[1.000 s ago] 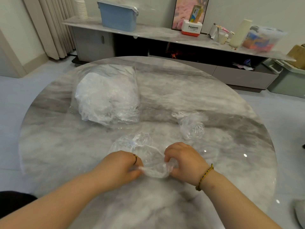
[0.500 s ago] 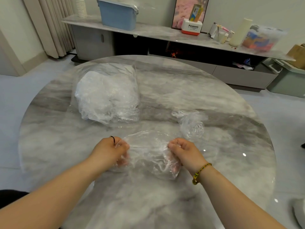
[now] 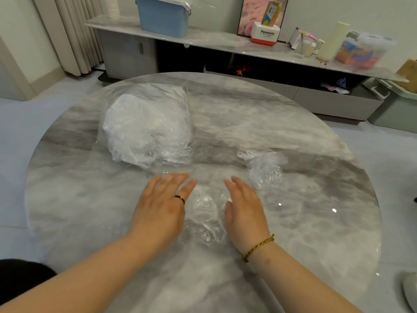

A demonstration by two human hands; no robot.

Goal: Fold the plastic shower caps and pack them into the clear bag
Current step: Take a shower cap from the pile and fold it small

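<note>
Change noted: half a second back both hands pinched the edges of the shower cap (image 3: 205, 211) and held it spread just above the table (image 3: 316, 233); now the pinch is gone. Left hand (image 3: 162, 204) and right hand (image 3: 244, 211) lie palm-down with fingers straight and slightly fanned, grasping nothing, each resting on one side of the cap. Reading: the cap has been laid down and is being pressed flat, so folding of this piece is at its first stage, not yet creased over. The cap sits on the marble directly in front of the person, between and partly under the two palms; it looks thin, transparent and heavily crinkled, its outline hard to trace against the stone. Whether its gathered rim is fully spread cannot be told. A second cap (image 3: 264, 170) lies bunched just beyond the right fingertips, untouched. The clear bag (image 3: 146, 129), already bulging with white-looking plastic, lies further back on the left, apart from both hands.
</note>
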